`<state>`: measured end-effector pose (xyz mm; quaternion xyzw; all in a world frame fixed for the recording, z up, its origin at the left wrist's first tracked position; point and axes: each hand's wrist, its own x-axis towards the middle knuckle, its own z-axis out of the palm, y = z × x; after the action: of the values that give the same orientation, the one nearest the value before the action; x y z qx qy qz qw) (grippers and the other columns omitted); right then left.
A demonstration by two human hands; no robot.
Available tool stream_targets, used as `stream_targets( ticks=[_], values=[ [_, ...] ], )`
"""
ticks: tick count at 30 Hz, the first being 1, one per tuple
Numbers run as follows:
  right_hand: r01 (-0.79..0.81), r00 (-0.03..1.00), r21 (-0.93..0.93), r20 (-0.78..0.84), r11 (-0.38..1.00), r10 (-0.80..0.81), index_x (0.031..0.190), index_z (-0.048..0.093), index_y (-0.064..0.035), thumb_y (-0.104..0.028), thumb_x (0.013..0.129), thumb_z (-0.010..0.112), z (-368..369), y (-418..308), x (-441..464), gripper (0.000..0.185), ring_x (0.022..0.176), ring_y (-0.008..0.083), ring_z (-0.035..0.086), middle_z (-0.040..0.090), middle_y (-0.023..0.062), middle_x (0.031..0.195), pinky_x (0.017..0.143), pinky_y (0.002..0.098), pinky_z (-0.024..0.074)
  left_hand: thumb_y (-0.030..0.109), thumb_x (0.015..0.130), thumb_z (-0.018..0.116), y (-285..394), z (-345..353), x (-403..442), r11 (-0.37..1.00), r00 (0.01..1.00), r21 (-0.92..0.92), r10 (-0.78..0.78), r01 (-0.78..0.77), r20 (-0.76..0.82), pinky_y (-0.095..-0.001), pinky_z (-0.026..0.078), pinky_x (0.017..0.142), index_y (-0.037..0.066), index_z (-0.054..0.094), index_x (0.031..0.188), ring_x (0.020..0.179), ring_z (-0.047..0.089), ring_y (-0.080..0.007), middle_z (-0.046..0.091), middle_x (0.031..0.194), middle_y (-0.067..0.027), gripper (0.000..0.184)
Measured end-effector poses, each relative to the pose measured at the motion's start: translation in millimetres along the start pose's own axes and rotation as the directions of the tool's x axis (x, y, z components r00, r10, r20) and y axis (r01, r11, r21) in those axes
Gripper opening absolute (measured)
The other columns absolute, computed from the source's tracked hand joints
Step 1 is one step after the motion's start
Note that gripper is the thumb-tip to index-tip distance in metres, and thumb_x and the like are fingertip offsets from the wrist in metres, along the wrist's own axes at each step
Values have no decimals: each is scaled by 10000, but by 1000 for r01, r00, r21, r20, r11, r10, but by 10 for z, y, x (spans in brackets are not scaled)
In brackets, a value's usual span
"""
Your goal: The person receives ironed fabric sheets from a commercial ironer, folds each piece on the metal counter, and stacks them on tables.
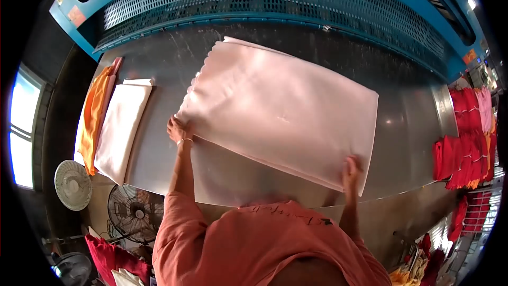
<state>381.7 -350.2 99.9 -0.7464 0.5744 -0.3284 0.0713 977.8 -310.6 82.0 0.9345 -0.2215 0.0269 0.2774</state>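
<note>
A large pale pink cloth, folded in layers, lies at a slant on the metal table. Its left edge is scalloped. At the cloth's lower left corner is my left hand, its fingers closed on the edge there. My right hand rests at the lower right corner; its fingers are smeared by motion, so I cannot make out whether they grip the cloth.
A blue machine with a perforated guard spans the table's far side. Folded white cloth and orange cloth lie at the left. Red bundles are stacked at the right. Fans stand near the lower left.
</note>
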Motion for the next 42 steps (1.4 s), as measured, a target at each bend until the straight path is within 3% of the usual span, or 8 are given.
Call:
stream_targets(
  ticks=[3, 5, 10, 12, 15, 20, 28, 42],
  values=[
    [-397, 890, 122, -193, 910, 414, 937, 572, 1, -125, 821, 567, -369, 514, -322, 171, 966, 260, 542, 582, 124, 1016, 821, 358, 432, 242, 690, 671, 59, -51, 252, 907, 968, -378, -100, 184, 231, -331, 424, 823, 53, 543, 1084, 937, 513, -246, 561, 1017, -89, 455],
    [-563, 765, 299, -163, 771, 622, 954, 570, 18, -160, 835, 577, -498, 636, -442, 214, 889, 204, 565, 596, 102, 970, 758, 310, 459, 108, 769, 598, 180, 74, 334, 148, 842, -864, 194, 482, 503, -227, 420, 609, -23, 619, 862, 660, 478, -89, 560, 750, 11, 162],
    [-669, 648, 670, 311, 323, 696, 1122, 500, 12, -184, 824, 610, -295, 319, 42, 373, 953, 154, 513, 554, 90, 1052, 796, 289, 418, 111, 830, 538, 1454, -394, -1363, 633, 536, -684, 742, -361, 403, -288, 452, 648, 42, 594, 929, 770, 530, -150, 566, 849, -15, 133],
    [-558, 650, 814, 306, 164, 695, 1117, 516, 5, -150, 810, 621, -162, -208, 491, 359, 906, 125, 525, 563, 69, 1026, 749, 274, 435, 213, 768, 617, 1472, -168, -2104, 226, 223, -655, 971, -721, 89, -379, 456, 816, 69, 553, 1084, 960, 530, -291, 566, 1063, -104, 352],
    [-489, 851, 825, 379, 284, 364, 1129, 542, 5, -81, 837, 557, -90, -1160, 1085, 305, 857, 129, 570, 604, 63, 988, 761, 257, 464, 340, 644, 742, 1533, -449, -3060, 476, 284, -797, 876, -371, 390, -423, 442, 848, 68, 260, 1347, 1018, 504, -342, 519, 1138, -168, 895],
    [-509, 698, 820, 571, 262, -432, 1256, 431, -12, -244, 905, 506, 64, -1872, 1218, 427, 913, 134, 557, 562, 64, 1087, 785, 254, 435, 264, 835, 590, 1455, -115, -3333, 610, 777, -780, 421, 139, 468, -354, 440, 500, -23, 560, 895, 522, 526, -244, 550, 636, -68, 295],
    [-630, 776, 710, 579, 313, 251, 1142, 489, -20, -303, 897, 500, 479, -679, 855, 375, 789, 184, 622, 588, 137, 1006, 607, 262, 510, 138, 829, 598, 780, -826, -3013, 663, 993, -740, -72, 118, 94, -285, 441, 808, 23, 357, 1240, 945, 502, -190, 427, 1115, -108, 490],
    [-609, 793, 711, 544, 352, 274, 1073, 538, 12, -181, 768, 666, 1666, -2296, 1594, 383, 904, 183, 581, 593, 100, 1022, 684, 304, 479, 87, 735, 645, -105, -1657, -1251, 6, 694, -694, 0, 720, 720, -288, 487, 611, -16, 599, 918, 661, 586, -153, 609, 786, -60, 215]
  ],
)
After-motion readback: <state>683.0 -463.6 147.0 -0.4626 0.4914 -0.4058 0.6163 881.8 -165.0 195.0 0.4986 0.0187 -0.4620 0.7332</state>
